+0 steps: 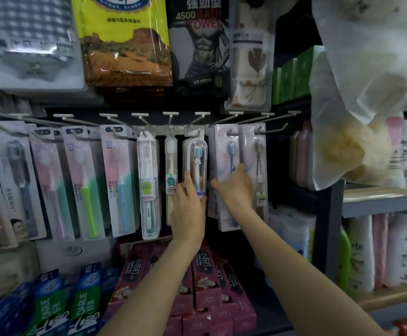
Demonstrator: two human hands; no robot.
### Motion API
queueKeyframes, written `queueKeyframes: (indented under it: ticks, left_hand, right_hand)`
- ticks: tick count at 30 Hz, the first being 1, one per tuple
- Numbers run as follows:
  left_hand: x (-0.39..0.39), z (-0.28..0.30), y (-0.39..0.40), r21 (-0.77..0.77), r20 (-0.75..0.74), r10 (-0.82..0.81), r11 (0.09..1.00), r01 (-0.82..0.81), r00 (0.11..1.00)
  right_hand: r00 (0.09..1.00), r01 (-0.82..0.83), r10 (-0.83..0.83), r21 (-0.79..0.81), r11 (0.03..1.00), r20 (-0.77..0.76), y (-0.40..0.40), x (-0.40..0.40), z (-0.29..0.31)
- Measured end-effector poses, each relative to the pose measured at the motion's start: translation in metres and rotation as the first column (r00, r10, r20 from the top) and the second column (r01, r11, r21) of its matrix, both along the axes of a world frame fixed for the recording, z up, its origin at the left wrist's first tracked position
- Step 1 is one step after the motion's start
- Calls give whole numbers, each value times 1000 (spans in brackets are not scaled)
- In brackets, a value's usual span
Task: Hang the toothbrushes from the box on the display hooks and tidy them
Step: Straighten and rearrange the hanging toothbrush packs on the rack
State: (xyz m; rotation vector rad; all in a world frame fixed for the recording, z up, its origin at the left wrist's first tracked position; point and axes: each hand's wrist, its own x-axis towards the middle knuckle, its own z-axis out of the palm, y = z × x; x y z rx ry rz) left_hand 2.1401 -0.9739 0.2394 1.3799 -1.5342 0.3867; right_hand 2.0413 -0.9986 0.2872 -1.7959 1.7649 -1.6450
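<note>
A row of white metal display hooks [171, 122] spans the dark rack, carded toothbrush packs hung all along it. Below the hooks at centre, a clear rounded plastic case with a blue-headed toothbrush [196, 166] is gripped at its lower end by the left hand [190, 209], likely to steady or straighten it on its hook. Just right of that case, a pale flat card pack with a blue toothbrush [226, 170] is pressed by the right hand [236, 185], fingers spread, apparently squaring the stack. No box is visible.
</note>
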Motion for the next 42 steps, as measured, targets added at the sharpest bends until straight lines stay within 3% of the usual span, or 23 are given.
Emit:
queueKeyframes:
  ticks: [9, 12, 16, 20, 25, 28, 31, 37, 42]
  left_hand:
    - [-1, 2, 3, 13, -30, -33, 999, 33, 999]
    - [-2, 3, 5, 33, -52, -37, 999, 39, 998]
    - [-12, 5, 6, 57, -83, -1, 998, 6, 997]
    - [-24, -1, 4, 8, -96, 28, 1000, -27, 995]
    - [-30, 1, 3, -196, 135, 91, 979, -64, 987]
    - [-28, 2, -4, -280, 373, 161, 958, -55, 914]
    - [-26, -1, -13, -266, 528, 202, 962, -66, 825]
    - [-16, -4, -22, -280, 625, 270, 953, -112, 733]
    - [-11, -4, -22, -295, 643, 293, 947, -124, 707]
  right_hand:
    - [997, -71, 71, 39, 997, 16, 12, 1, -14]
    - [1000, -29, 28, -66, 997, -5, 24, -7, -22]
    - [986, 49, -2, -283, 958, 165, 32, -31, -21]
    - [983, 69, -38, -170, 983, 180, 12, -52, -9]
    - [997, 9, -6, -33, 999, 73, -13, -53, -2]
    - [999, 24, -24, 0, 1000, 46, -23, -52, -2]
    - [998, 57, -57, -3, 998, 30, -32, -47, -3]
    - [996, 86, -86, -7, 996, 27, -45, -43, -2]
    - [990, 118, -115, -29, 993, 77, -51, -41, -2]
